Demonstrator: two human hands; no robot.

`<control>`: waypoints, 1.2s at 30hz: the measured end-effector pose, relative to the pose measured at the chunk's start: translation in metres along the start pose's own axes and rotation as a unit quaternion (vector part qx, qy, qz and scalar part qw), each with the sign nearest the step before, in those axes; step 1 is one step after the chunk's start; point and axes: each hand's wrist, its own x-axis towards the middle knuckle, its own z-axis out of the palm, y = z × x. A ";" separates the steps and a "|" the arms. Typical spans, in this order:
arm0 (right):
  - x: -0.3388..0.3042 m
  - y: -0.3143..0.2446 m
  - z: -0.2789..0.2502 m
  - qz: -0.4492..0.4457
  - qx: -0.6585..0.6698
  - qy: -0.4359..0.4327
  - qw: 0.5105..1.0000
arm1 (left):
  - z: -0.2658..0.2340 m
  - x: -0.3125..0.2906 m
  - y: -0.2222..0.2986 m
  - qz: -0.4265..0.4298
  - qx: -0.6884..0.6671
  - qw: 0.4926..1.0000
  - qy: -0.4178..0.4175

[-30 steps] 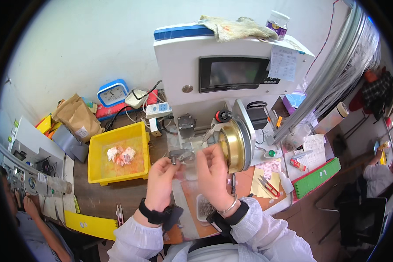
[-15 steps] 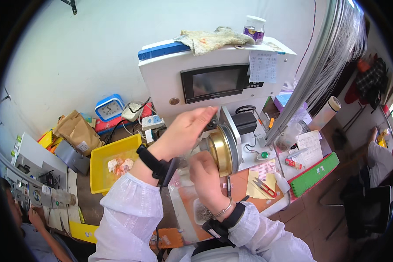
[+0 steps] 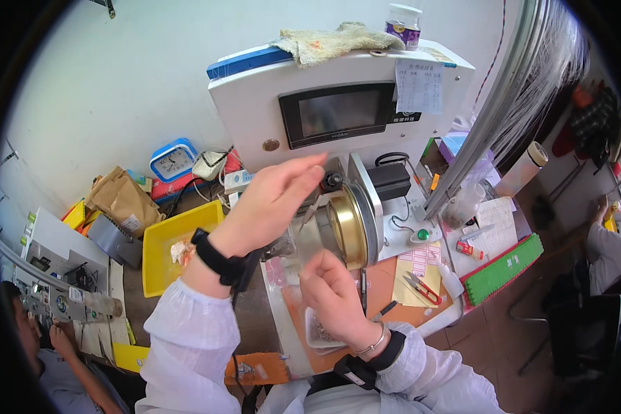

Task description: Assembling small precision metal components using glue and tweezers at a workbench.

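Note:
A brass-coloured ring [image 3: 347,231] is mounted on the front of a white machine [image 3: 248,117], against a grey disc. My left hand [image 3: 265,203] is raised just left of the ring, near a black knob [image 3: 332,181]. Its fingers are pressed together, pointing right; a thin pale pointed piece shows beneath them, its kind unclear. Below and left of the ring, my right hand [image 3: 334,297] has thumb and fingertips pinched together; anything between them is too small to make out. Under that hand sits a small clear tray [image 3: 319,331] of tiny pieces.
Red-handled snips [image 3: 424,290] lie on yellow paper, right of a black pen [image 3: 363,291]. A yellow bin [image 3: 155,252] stands left, a green strip [image 3: 504,269] right. A metal post [image 3: 476,131] with hanging clear strands rises at right. Another person [image 3: 62,366] works at far left.
My right hand has dropped away from the brass ring, and my left hand has shifted left, uncovering the black knob. The whole view has tilted slightly.

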 end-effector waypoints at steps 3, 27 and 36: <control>-0.002 0.000 -0.003 0.008 0.004 -0.003 1.000 | 0.015 0.004 0.003 -0.045 -0.023 0.998 -0.035; -0.026 -0.001 -0.019 0.020 -0.046 0.011 0.999 | 0.064 -0.124 0.003 0.137 0.198 0.951 0.194; -0.116 -0.052 -0.106 -0.083 -0.534 0.169 0.825 | 0.089 -0.130 -0.040 0.196 0.239 0.932 0.187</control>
